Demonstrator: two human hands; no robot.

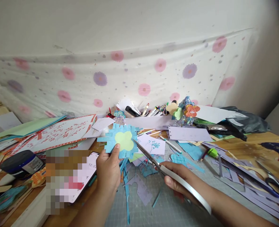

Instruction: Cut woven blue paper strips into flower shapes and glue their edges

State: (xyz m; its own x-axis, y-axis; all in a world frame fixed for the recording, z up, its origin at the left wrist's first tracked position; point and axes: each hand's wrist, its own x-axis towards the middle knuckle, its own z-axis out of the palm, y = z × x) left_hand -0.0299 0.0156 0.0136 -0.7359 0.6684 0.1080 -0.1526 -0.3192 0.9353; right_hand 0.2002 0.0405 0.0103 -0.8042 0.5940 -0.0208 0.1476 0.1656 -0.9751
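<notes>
My left hand pinches a blue woven paper piece by its lower edge, thumb on top. A light green paper flower shape lies on the middle of that piece, with uneven blue strip ends sticking out around it. My right hand is wrapped around the handles of a pair of scissors. The scissor blades point up and left, their tips at the right edge of the blue piece. Whether the blades touch the paper I cannot tell. The scissors' lower handle is mostly hidden by my fingers.
Blue and purple paper scraps lie on a grey cutting mat. To the left are a phone and a dark jar. Pens stand at the back. Another pair of scissors and a glue gun lie at right.
</notes>
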